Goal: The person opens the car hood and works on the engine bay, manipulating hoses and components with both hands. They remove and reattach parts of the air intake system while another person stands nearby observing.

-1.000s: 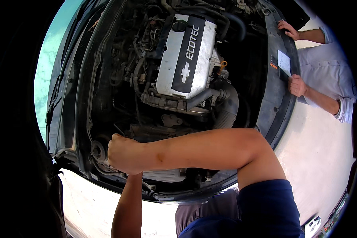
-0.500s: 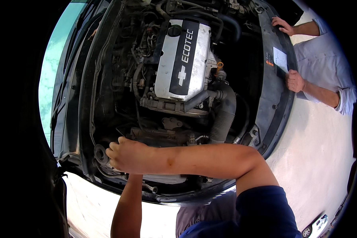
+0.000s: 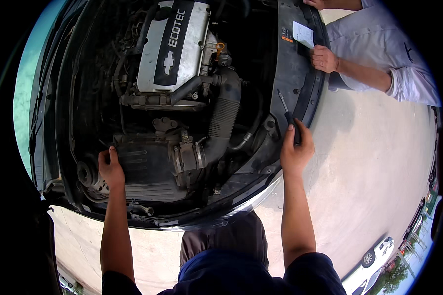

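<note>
My right hand (image 3: 298, 150) is closed round the dark handle of a screwdriver (image 3: 289, 117). Its thin metal shaft points up and away, above the black panel at the front of the engine bay. My left hand (image 3: 111, 169) is at the left edge of the black air filter box (image 3: 147, 164), with the fingers curled in. Whatever those fingers hold, if anything, is hidden. Just left of that hand lies a round, dark strut mount (image 3: 86, 173). A corrugated intake hose (image 3: 224, 118) runs from the box's right side toward the engine.
The engine under its silver and black cover (image 3: 172, 49) fills the upper middle. Along the near side runs the car's fender edge (image 3: 231, 214). On the right a co-worker's hand (image 3: 324, 59) rests by a white paper (image 3: 303, 34) on the front panel (image 3: 293, 73).
My right arm has swung from across the air filter box out to the right, and the screwdriver now shows in that hand. My left hand has come into view. The view has shifted too.
</note>
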`<state>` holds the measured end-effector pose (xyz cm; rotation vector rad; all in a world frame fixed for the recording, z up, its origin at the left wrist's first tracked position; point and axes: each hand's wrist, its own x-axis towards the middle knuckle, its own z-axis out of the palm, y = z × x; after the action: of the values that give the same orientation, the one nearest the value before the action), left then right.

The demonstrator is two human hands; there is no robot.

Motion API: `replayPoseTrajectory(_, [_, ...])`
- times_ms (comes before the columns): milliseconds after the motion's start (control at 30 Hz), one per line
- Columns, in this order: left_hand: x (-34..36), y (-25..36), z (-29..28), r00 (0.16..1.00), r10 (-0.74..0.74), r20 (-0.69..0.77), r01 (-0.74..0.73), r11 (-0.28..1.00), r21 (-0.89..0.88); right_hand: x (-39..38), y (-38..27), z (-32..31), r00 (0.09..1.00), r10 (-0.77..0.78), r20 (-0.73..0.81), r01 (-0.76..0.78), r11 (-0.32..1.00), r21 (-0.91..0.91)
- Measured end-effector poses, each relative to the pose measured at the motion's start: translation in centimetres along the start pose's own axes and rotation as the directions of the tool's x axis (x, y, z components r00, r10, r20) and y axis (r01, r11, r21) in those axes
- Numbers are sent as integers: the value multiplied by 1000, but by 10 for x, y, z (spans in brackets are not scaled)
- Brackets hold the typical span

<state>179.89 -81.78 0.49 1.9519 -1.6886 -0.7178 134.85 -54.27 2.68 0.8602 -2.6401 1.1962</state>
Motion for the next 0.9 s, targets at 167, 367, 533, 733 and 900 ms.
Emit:
replayPoseTrajectory(167, [37, 14, -10, 984, -27, 176, 17, 998, 59, 1, 53, 10, 996, -80, -45, 56, 917, -394])
replayPoseTrajectory(367, [46, 20, -10, 984, -19, 180, -17, 981, 195, -10, 40, 18, 996, -86, 7, 78, 868, -490])
replayPoseTrajectory(533, [55, 19, -11, 978, -85, 190, 43, 976, 212, -52, -24, 27, 940, 159, 300, -162, 987, -17])
replayPoseTrajectory(733, [53, 40, -13, 910, -192, 367, 145, 978, 150, -121, -67, 66, 217, 567, 795, -966, 244, 90])
replayPoseTrajectory(900, [48, 45, -12, 917, -215, 335, 163, 971, 177, -140, -89, 106, -1, 400, 916, -943, -306, 133])
